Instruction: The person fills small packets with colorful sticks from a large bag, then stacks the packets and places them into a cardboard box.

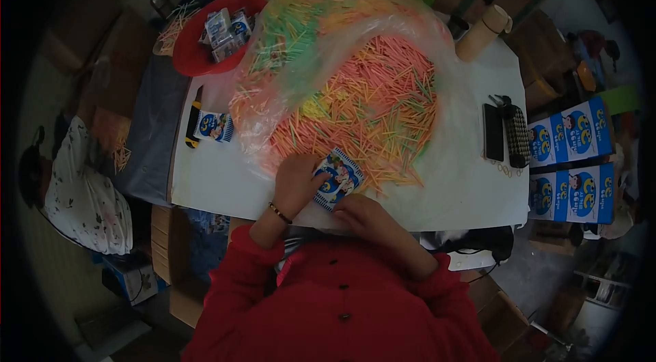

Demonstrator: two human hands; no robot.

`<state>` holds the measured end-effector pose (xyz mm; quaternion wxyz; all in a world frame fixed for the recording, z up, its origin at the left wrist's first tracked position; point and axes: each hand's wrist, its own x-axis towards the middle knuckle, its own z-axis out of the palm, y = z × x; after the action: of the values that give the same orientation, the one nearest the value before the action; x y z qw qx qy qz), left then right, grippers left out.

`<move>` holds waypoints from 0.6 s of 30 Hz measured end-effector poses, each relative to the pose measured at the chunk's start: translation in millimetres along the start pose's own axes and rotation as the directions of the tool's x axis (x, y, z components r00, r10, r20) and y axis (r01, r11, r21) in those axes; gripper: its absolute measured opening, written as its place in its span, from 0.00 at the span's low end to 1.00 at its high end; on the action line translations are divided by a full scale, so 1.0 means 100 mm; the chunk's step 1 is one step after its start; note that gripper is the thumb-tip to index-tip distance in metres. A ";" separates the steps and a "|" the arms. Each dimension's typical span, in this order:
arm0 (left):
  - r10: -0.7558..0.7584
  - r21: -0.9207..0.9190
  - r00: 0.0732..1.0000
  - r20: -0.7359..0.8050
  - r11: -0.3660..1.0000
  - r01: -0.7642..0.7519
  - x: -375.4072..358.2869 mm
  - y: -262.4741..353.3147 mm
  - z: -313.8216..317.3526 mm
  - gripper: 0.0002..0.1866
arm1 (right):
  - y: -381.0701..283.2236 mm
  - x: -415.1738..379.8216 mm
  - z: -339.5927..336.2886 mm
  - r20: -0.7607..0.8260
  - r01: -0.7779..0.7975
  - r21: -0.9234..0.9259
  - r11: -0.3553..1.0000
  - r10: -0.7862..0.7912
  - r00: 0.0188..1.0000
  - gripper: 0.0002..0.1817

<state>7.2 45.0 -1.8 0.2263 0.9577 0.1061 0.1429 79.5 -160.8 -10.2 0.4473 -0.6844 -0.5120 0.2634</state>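
Observation:
A small blue-and-white printed packet (339,179) is held tilted over the front of the white table, close to a heap of thin coloured sticks (383,99). My left hand (298,179), with a beaded bracelet at the wrist, grips the packet's left side. At its lower edge, my right hand (365,214) has curled fingers that pinch the packet's corner; the fingertips are partly hidden. Pink, orange, yellow and green sticks lie in a large clear plastic bag (335,44), opened towards me. Some loose sticks rest on the table just beyond the packet.
On the white table (471,184) are another packet (214,127), a yellow-and-black cutter knife (194,118), a red basin (188,48) with packets, a phone (493,132), a patterned pouch (517,136) and a beige flask (484,33). Blue cartons (574,195) stand right; a person (85,191) is left.

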 end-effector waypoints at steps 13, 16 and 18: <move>-0.275 -0.227 0.961 0.025 0.935 0.274 -0.19 0.19 -0.15 0.10 | 0.10 0.28 -0.81 -0.336 -0.229 -0.282 0.932 0.128 0.933 0.17; -0.166 -0.059 0.979 -0.119 0.985 0.160 -0.15 0.25 -0.18 0.08 | 0.28 0.61 -0.85 -0.431 -0.309 -0.532 0.788 0.062 0.900 0.23; -0.081 0.032 0.974 -0.210 0.995 0.089 -0.11 0.22 -0.20 0.07 | 0.30 0.76 -0.77 -0.417 -0.343 -0.628 0.699 0.071 0.906 0.26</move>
<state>-6.1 30.9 23.0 0.1999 0.9365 0.1731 0.2305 181.7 -118.4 5.8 0.2139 -0.8910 -0.3995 -0.0263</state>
